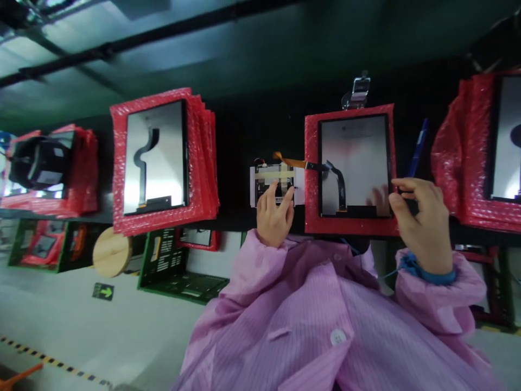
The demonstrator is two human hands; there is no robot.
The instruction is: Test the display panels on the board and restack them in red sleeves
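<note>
Left hand [273,222]: your fingers are spread and apart, with the fingertips over the lower part of a small electronic module [264,185]; nothing is seen pinched between them. The module lies on the dark worktop [240,125], just left of the middle panel, with pale strips of tape [267,175] across it and white material showing at both sides.

Right hand [427,217]: your thumb and index fingertips are close to each other at the right edge of the display panel [362,157]. Whether they clamp that edge or only touch it, you cannot tell from this view.

The panel lies flat on a red bubble-wrap sheet [311,214], its glossy face reflecting your right fingers. A black ribbon cable [341,187] rises from its lower border, bends left and meets an orange flex strip [297,163], which reaches above the module.

Surroundings: beyond the panel's top edge stands a metal clip [360,92]. A blue pen [418,147] lies between the panel and the right-hand stack [470,146] of red wrap. To your left, well apart from the module, a left-hand stack [205,157] carries another panel [163,163]. You wear a blue wristband [431,276] on the right wrist.
</note>
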